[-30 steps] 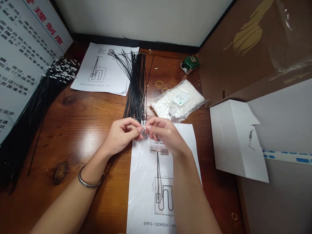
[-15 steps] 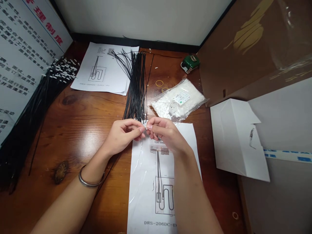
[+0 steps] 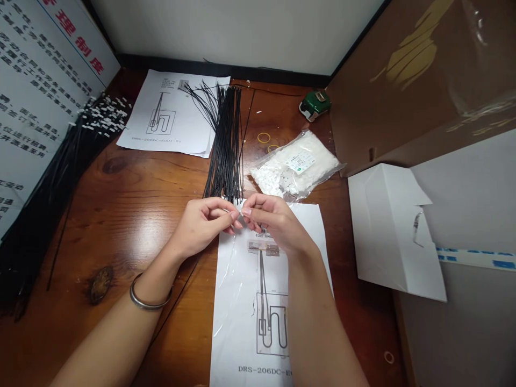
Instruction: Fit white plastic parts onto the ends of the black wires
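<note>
My left hand is closed in a pinch on a thin black wire, whose length trails down the table behind my left forearm. My right hand pinches a tiny white connector, mostly covered by the fingertips. The two hands meet tip to tip above the top edge of a printed drawing sheet. Just beyond them lies a bundle of black wires. To its right rests a clear bag of small white pieces.
On the left lies a large heap of black wires with white ends. Another drawing sheet is at the back. A green tape measure stands near the brown cardboard on the right. Yellow rubber bands lie near the bag.
Both hands stay almost in place, with only a slight shift of the fingertips. The wire trailing under my left forearm has swung a little.
</note>
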